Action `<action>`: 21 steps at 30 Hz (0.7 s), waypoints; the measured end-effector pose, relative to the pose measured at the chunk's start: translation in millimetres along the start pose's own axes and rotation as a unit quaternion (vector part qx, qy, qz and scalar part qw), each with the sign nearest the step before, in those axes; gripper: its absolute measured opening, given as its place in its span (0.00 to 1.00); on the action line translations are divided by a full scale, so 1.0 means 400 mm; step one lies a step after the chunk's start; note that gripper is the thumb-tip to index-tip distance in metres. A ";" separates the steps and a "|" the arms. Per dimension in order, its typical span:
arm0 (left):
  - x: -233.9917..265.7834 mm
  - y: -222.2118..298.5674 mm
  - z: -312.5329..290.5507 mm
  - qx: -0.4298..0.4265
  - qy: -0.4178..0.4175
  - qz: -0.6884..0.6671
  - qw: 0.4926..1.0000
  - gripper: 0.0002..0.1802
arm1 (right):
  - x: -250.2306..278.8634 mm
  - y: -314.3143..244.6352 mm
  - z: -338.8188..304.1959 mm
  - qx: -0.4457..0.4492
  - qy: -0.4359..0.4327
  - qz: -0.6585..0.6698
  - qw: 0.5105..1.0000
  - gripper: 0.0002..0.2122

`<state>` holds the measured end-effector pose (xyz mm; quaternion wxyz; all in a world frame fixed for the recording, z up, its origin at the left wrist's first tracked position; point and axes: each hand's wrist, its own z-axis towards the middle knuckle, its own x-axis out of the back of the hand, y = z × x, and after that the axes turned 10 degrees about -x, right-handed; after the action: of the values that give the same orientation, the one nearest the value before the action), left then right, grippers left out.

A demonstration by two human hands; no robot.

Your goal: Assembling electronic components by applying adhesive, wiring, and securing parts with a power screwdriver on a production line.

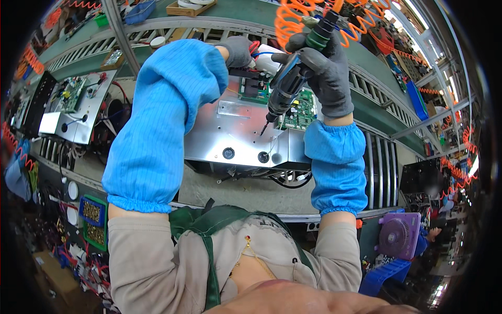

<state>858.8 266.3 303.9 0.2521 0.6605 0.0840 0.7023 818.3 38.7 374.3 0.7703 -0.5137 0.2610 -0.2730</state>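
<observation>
My right hand (329, 73), in a grey glove, is wrapped round a dark power screwdriver (285, 90). Its bit points down, with the tip just over a shiny metal chassis panel (238, 133); whether it touches cannot be told. At the panel's far side my left hand (239, 52), also gloved in grey, has its fingers curled beside red and blue wires (254, 49). What those fingers pinch is hidden. A green circuit board (299, 112) sits on the chassis, partly behind the screwdriver and my right forearm. Two round black fittings (228, 153) show along the near edge.
Orange coiled air hoses (290, 23) hang at the top. Another metal unit with a board (78, 112) stands at the left. Rollers (381, 170) run at the right, near a purple fan (399, 235). Trays of small screws (94, 212) lie at lower left.
</observation>
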 end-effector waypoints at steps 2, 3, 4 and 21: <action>-0.009 -0.016 0.011 0.008 0.010 0.012 1.000 0.25 | 0.008 0.008 -0.010 -0.021 -0.081 0.072 0.994 0.26; -0.014 -0.002 0.012 0.015 0.032 0.033 0.999 0.24 | 0.014 0.022 -0.018 -0.022 -0.095 0.090 0.991 0.31; -0.022 0.013 0.011 0.022 0.054 0.054 0.997 0.23 | 0.025 0.031 -0.021 -0.036 -0.147 0.101 0.983 0.32; -0.169 0.061 -0.222 -0.033 0.338 -0.339 0.877 0.16 | -0.014 0.071 -0.012 -0.112 0.074 0.074 0.988 0.08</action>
<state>766.7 233.0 244.8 0.4528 0.3054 0.3597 0.7565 815.4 48.5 347.0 0.7047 -0.5540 0.3838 -0.2217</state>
